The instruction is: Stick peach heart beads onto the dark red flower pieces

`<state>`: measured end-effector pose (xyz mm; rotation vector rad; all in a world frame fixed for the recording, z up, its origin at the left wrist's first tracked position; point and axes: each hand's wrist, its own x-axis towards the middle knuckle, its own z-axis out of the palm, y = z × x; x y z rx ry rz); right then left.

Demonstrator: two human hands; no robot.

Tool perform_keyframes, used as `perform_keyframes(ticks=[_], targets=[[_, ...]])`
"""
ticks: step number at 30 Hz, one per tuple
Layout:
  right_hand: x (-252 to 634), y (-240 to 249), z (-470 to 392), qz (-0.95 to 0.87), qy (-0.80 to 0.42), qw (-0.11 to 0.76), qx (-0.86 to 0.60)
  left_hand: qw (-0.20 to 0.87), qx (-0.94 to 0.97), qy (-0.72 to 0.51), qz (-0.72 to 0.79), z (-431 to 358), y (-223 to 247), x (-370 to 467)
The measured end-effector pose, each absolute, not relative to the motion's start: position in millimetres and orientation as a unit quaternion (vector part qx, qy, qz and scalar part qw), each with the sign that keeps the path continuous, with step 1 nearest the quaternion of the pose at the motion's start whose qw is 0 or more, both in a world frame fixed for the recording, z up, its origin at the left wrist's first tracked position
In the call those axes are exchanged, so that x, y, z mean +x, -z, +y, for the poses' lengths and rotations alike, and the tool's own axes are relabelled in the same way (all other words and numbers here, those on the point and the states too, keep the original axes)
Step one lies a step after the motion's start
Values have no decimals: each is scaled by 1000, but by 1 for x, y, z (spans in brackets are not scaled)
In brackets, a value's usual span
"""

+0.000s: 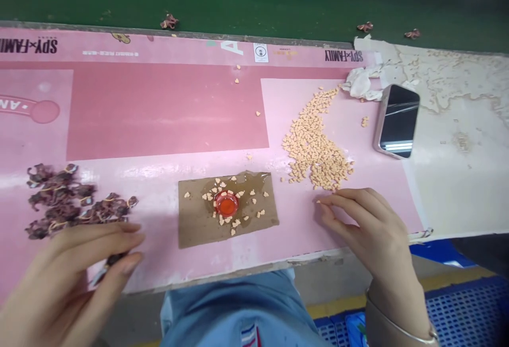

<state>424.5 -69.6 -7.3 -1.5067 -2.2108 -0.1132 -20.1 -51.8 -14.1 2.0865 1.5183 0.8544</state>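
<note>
My left hand (91, 267) has its fingers and thumb round a small dark figure piece (115, 260), beside a cluster of dark reddish-brown pieces (59, 206). My right hand (366, 225) pinches a tiny cream piece (318, 202) between thumb and forefinger, just below a spread pile of similar cream pieces (314, 145). Between the hands lies a brown cardboard rectangle (194, 228), wet with clear liquid. On it sits a small round red dish (227, 205) with several cream pieces scattered around it.
A phone (398, 122) and crumpled white tissue (360, 83) lie at the right. Beyond the table's far edge, a green surface (258, 2) bears a few dark pieces (169, 21). A blue perforated crate (469, 310) stands below at the right.
</note>
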Motion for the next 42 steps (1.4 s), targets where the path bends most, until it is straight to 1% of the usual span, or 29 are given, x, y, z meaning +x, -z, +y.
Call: perform_keyframes(ticks=[3,7,12,19,24,27,31,33,36,38,42], targets=[[391,5,-63,-798,2,297,-524,229,795,-296,478,-57,-7,29],[346,5,-51,-808,-51,342,-478,278,776,-301,479,-64,-19,72],[325,8,-42,-809,-54,340,-476,315,746,-318,494,-72,-14,85],[324,5,-40,-818,-61,322,-473,319,748,-270,516,-72,-11,86],[323,4,-40,-818,-62,321,-473,331,730,-305,514,-75,-4,86],[323,3,-40,-820,-57,319,-472,382,694,-323,518,-79,1,89],[325,5,-40,-826,-46,312,-468,455,571,-422,539,-85,4,98],[325,4,-40,-829,-44,307,-466,501,514,-449,533,-85,1,103],[324,-5,-44,-824,-57,317,-466,588,444,-451,504,-83,-5,109],[322,-14,-48,-823,-90,327,-456,633,401,-451,485,-81,-7,111],[318,-28,-54,-834,-136,310,-437,681,346,-446,467,-79,-8,116]])
